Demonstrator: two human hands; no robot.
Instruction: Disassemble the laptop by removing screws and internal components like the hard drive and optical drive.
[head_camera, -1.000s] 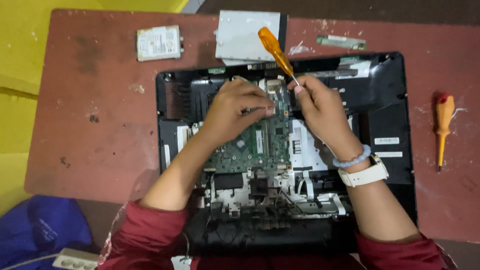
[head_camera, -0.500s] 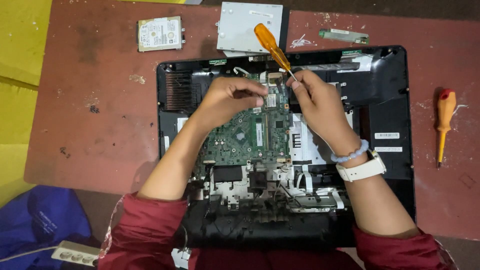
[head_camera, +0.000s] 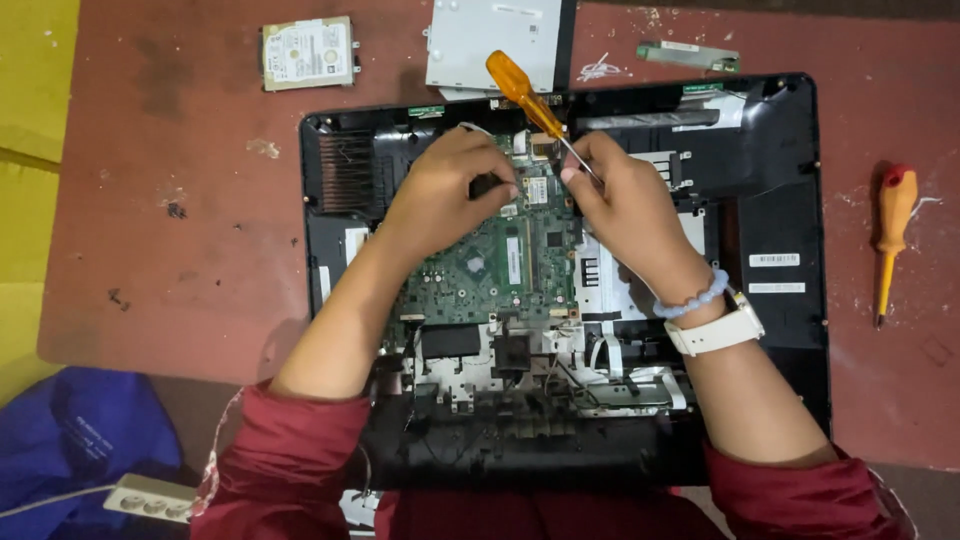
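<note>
Two small white rectangular stickers (head_camera: 775, 260) on the black plastic laptop shell (head_camera: 780, 200), right side, one just above the other (head_camera: 776, 287). Pale label covering the silver hard drive (head_camera: 309, 52) at the reddish bench's (head_camera: 150, 200) far left. Narrow white upright sticker (head_camera: 513, 260) on the green circuit board (head_camera: 500, 270), mid-shell.

2 screwdrivers (head_camera: 528, 97) (head_camera: 890, 235), 1 laptop chassis (head_camera: 780, 190), 1 green mainboard (head_camera: 500, 265), 1 hard drive (head_camera: 309, 52), 1 metal bracket (head_camera: 490, 42), 2 hands (head_camera: 447, 190) (head_camera: 620, 200)
</note>
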